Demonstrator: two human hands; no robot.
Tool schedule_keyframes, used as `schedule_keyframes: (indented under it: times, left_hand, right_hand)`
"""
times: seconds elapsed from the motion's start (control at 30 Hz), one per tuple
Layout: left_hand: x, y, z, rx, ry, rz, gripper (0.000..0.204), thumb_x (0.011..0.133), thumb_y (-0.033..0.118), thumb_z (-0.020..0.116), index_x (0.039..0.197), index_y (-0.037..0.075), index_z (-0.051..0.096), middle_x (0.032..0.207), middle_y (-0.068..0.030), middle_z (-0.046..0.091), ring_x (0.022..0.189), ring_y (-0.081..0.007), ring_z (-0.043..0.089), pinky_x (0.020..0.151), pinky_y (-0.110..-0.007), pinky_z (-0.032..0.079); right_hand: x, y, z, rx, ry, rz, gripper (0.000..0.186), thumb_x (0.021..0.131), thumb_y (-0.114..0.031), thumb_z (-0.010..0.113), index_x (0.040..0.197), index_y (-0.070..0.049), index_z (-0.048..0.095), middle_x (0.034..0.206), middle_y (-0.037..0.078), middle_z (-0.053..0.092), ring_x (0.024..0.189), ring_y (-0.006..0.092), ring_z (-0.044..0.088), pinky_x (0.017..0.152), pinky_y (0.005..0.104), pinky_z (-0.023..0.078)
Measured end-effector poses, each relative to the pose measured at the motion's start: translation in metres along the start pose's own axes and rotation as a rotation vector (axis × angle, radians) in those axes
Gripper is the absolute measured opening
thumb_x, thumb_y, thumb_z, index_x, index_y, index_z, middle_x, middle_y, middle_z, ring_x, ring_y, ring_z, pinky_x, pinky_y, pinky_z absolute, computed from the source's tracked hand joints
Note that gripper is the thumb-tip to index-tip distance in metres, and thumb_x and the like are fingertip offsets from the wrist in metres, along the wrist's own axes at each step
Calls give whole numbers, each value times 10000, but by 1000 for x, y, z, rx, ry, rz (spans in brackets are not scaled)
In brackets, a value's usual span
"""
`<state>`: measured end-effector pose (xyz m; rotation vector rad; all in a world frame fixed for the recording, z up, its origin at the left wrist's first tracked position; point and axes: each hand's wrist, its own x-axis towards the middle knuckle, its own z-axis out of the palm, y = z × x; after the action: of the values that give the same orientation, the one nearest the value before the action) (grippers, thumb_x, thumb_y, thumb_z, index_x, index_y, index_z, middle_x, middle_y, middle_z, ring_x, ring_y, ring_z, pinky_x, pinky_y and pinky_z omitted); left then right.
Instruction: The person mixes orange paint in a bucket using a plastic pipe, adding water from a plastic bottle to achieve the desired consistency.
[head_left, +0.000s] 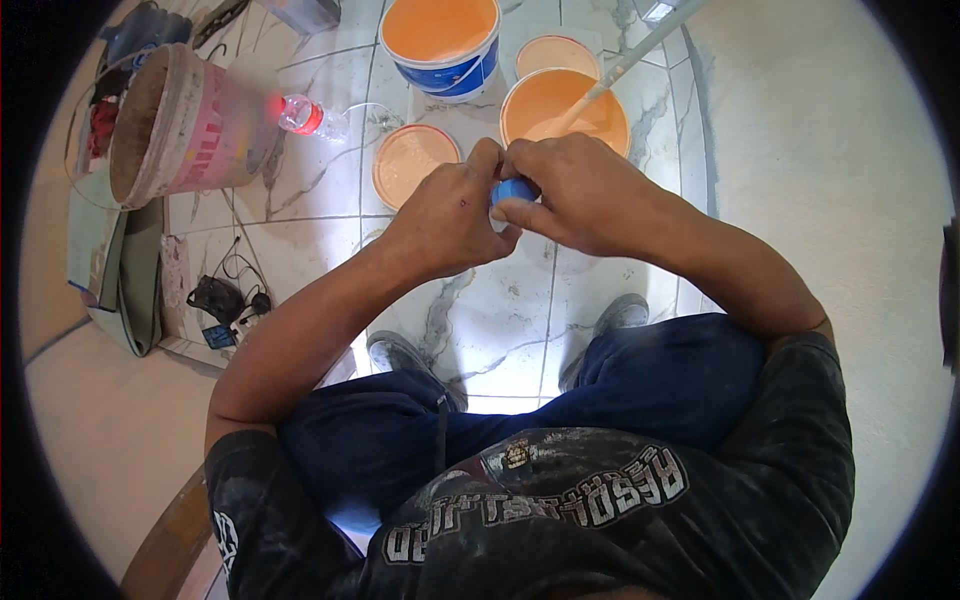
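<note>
My left hand [450, 212] and my right hand [585, 192] meet in front of me above the tiled floor. Between them is a small blue object [513, 191], mostly covered by my fingers, so its kind is unclear. The right thumb and fingers close around it, while the left fingers are curled against its other side. Just beyond the hands stands a bucket [627, 125] of orange paint with a long pale pole [640, 52] slanting out of it. A round lid smeared with orange paint [413, 167] lies beside my left hand.
Farther off are a blue-sided bucket [455, 80] of orange paint and another round lid [556, 58]. At left stand a stained pinkish bucket [195, 145], a clear plastic bottle [320, 122], tangled black cables [240, 275] and a folded green sheet [100, 250]. A pale wall [830, 150] rises at right.
</note>
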<state>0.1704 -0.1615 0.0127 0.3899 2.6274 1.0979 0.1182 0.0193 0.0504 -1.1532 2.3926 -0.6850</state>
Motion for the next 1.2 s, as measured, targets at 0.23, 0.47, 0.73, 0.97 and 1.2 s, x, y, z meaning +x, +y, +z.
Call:
schedule_keyframes:
  times: [0.23,0.47,0.73,0.97,1.2]
  left_hand:
    - [28,-11,-26,-102,-416,-182,645,697,220,799,1220,8,487,1081,-141,622,956,-233,623,879,-346,479]
    - [74,-5,-17,-238,-530,-460,653,714,292,789,1195,-63,525,960,-139,638,824,-214,618,760,-334,495]
    - [103,-27,0,-232,-660,-591,483,755,216,740,1140,-26,577,966,-105,633,842,-184,618,781,-338,509]
    - [108,-22,0,-229,-660,-571,466,761,203,735,1142,-18,583,972,-101,636,848,-166,614,786,-330,507]
    - [111,-16,-6,-225,-667,-590,487,764,216,734,1150,-34,573,1000,-107,638,872,-175,620,815,-322,498]
  right_hand:
    - [-9,47,-40,-47,268,-449,172,835,-39,656,1004,-65,666,1090,94,647,1004,293,635,867,390,518]
    - [-14,70,-88,-28,647,-337,211,737,-37,733,922,-69,637,989,86,648,942,248,642,779,332,518]
    - [-22,60,-95,14,688,-278,230,729,-32,726,944,-58,648,981,93,638,938,243,635,798,338,515]
    - [-22,66,-96,52,691,-268,253,726,-29,728,968,-50,657,971,100,631,931,246,634,790,333,515]
    - [-17,79,-90,229,671,-273,253,757,-18,718,999,-50,653,1003,93,618,853,192,634,702,289,534]
